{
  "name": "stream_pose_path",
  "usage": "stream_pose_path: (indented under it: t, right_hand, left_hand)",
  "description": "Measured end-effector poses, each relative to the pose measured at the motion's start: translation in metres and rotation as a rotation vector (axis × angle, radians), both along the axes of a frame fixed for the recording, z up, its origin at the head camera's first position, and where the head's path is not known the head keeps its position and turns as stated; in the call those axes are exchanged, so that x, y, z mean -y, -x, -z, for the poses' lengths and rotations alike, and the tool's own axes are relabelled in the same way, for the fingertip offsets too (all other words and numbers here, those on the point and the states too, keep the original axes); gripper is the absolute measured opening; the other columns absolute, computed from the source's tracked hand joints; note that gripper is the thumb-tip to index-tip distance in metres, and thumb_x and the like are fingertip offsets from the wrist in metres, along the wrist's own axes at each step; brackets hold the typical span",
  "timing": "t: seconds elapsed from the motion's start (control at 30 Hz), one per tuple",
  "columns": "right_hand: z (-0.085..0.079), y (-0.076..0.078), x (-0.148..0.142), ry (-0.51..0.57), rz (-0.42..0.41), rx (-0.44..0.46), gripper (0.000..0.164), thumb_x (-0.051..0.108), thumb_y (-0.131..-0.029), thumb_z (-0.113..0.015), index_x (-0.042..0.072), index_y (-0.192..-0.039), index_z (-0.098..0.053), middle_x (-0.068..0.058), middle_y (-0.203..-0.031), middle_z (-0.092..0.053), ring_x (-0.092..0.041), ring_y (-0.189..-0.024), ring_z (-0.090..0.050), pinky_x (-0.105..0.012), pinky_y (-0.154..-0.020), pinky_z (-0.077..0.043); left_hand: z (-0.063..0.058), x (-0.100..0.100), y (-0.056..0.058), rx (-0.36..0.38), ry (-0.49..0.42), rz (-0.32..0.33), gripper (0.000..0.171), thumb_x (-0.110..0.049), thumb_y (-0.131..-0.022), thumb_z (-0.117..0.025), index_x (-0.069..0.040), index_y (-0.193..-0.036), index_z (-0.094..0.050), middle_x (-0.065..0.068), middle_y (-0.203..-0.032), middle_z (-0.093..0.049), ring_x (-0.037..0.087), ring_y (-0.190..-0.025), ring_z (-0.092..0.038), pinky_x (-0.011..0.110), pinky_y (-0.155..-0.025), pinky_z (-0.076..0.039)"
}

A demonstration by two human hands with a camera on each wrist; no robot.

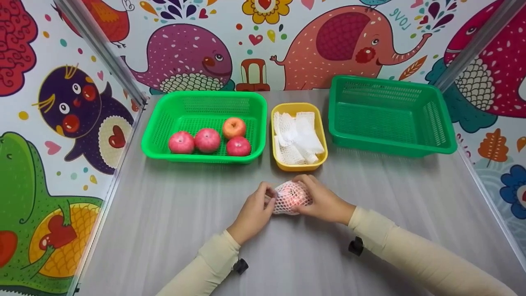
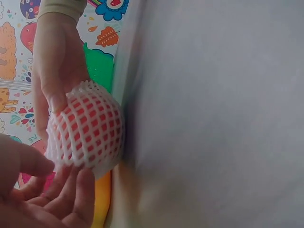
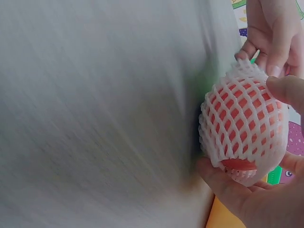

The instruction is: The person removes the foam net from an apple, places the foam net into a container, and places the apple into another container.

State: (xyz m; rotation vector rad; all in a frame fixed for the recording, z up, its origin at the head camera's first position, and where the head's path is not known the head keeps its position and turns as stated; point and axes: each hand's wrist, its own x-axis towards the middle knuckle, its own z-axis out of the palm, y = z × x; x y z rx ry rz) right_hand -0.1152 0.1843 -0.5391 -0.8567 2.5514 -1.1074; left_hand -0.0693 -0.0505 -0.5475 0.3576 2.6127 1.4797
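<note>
Over the table's middle, both hands hold a red apple (image 1: 296, 195) inside a white foam net (image 3: 240, 114). My right hand (image 1: 326, 201) grips the netted apple from the right, its thumb and fingers spread around it. On the other side, my left hand (image 1: 254, 210) pinches the gathered end of the net between thumb and fingertips. The mesh stretches over most of the fruit, and a bit of bare red skin shows at one end in the right wrist view. In the left wrist view, the left fingertips (image 2: 84, 190) are right at the net's edge.
A bright green basket (image 1: 204, 159) at the back left holds several apples (image 1: 207, 140). Beside it, a yellow bin (image 1: 299, 167) contains more white foam nets (image 1: 300, 135). A darker green basket (image 1: 390, 146) stands at the back right. Patterned walls border the grey table (image 1: 185, 230).
</note>
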Motion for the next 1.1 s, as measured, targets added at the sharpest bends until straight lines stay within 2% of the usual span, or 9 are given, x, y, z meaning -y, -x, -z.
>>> stream_pose_path:
  t: [0.13, 0.23, 0.33, 0.43, 0.57, 0.7, 0.8, 1.03, 1.1]
  right_hand:
    - [-0.001, -0.001, 0.001, 0.005, -0.002, 0.002, 0.067, 0.027, -0.081, -0.086, 0.012, -0.135, -0.049, -0.004, -0.125, -0.053, -0.017, -0.11, -0.054, -0.038, -0.095, -0.048]
    - [-0.002, -0.001, 0.001, 0.02, -0.012, -0.005, 0.067, 0.025, -0.081, -0.086, 0.01, -0.135, -0.049, -0.006, -0.125, -0.053, -0.018, -0.111, -0.054, -0.039, -0.095, -0.048]
    - [-0.002, -0.001, 0.001, 0.03, -0.016, -0.02, 0.068, 0.024, -0.08, -0.087, 0.009, -0.134, -0.049, -0.006, -0.122, -0.054, -0.019, -0.107, -0.054, -0.04, -0.091, -0.049]
    - [-0.001, -0.001, 0.001, 0.033, -0.021, -0.042, 0.068, 0.026, -0.079, -0.087, 0.01, -0.133, -0.049, -0.005, -0.12, -0.054, -0.018, -0.105, -0.054, -0.039, -0.089, -0.049]
    - [0.0, 0.0, 0.002, 0.035, -0.038, -0.073, 0.069, 0.029, -0.079, -0.088, 0.009, -0.133, -0.05, -0.004, -0.121, -0.054, -0.017, -0.108, -0.054, -0.039, -0.092, -0.049]
    - [0.0, -0.001, 0.001, 0.032, -0.044, -0.068, 0.071, 0.035, -0.079, -0.087, 0.012, -0.135, -0.051, -0.002, -0.124, -0.054, -0.015, -0.112, -0.053, -0.04, -0.097, -0.047]
    - [0.0, -0.001, -0.001, 0.038, -0.035, -0.053, 0.072, 0.037, -0.078, -0.087, 0.013, -0.137, -0.052, 0.0, -0.125, -0.054, -0.015, -0.114, -0.054, -0.04, -0.099, -0.046]
    - [-0.001, -0.002, -0.004, 0.086, -0.011, -0.078, 0.068, 0.031, -0.072, -0.09, 0.012, -0.131, -0.061, 0.001, -0.123, -0.06, -0.017, -0.116, -0.058, -0.041, -0.099, -0.047]
    - [-0.002, -0.002, -0.004, 0.101, -0.006, -0.09, 0.065, 0.029, -0.071, -0.091, 0.012, -0.128, -0.063, 0.002, -0.122, -0.062, -0.017, -0.114, -0.059, -0.041, -0.097, -0.049]
  left_hand:
    - [0.003, 0.001, 0.0, 0.044, 0.043, 0.021, 0.011, -0.005, -0.099, -0.062, -0.014, -0.103, -0.057, -0.001, -0.099, -0.063, 0.011, -0.087, -0.063, 0.029, -0.074, -0.054]
    - [0.006, 0.0, 0.001, 0.078, 0.032, 0.04, 0.012, -0.005, -0.096, -0.066, -0.014, -0.101, -0.058, -0.001, -0.095, -0.063, 0.009, -0.078, -0.062, 0.026, -0.067, -0.054]
    - [0.006, 0.0, 0.001, 0.093, 0.001, 0.045, 0.023, -0.003, -0.094, -0.068, -0.013, -0.11, -0.057, 0.001, -0.096, -0.063, 0.008, -0.071, -0.062, 0.026, -0.062, -0.054]
    - [0.005, 0.0, 0.001, 0.093, 0.003, 0.04, 0.042, -0.001, -0.09, -0.07, -0.012, -0.128, -0.054, 0.004, -0.104, -0.063, 0.007, -0.068, -0.061, 0.026, -0.059, -0.053]
    - [0.004, -0.002, 0.001, 0.066, 0.071, 0.044, 0.066, -0.005, -0.088, -0.075, -0.007, -0.147, -0.045, 0.01, -0.123, -0.059, 0.008, -0.073, -0.061, 0.026, -0.064, -0.054]
    - [0.004, -0.006, 0.0, 0.033, 0.138, 0.068, 0.077, -0.011, -0.086, -0.078, -0.004, -0.152, -0.039, 0.016, -0.14, -0.052, 0.012, -0.083, -0.061, 0.028, -0.078, -0.053]
    - [0.004, -0.008, 0.001, 0.035, 0.147, 0.088, 0.081, -0.012, -0.085, -0.079, -0.005, -0.154, -0.036, 0.016, -0.141, -0.051, 0.012, -0.085, -0.061, 0.028, -0.08, -0.053]
    - [0.006, -0.011, 0.004, 0.067, 0.137, 0.133, 0.089, -0.008, -0.082, -0.08, -0.003, -0.156, -0.03, 0.015, -0.14, -0.05, 0.012, -0.081, -0.061, 0.022, -0.071, -0.052]
    - [0.007, -0.012, 0.004, 0.065, 0.13, 0.142, 0.087, -0.007, -0.081, -0.08, -0.004, -0.154, -0.033, 0.013, -0.136, -0.051, 0.012, -0.08, -0.06, 0.022, -0.069, -0.052]
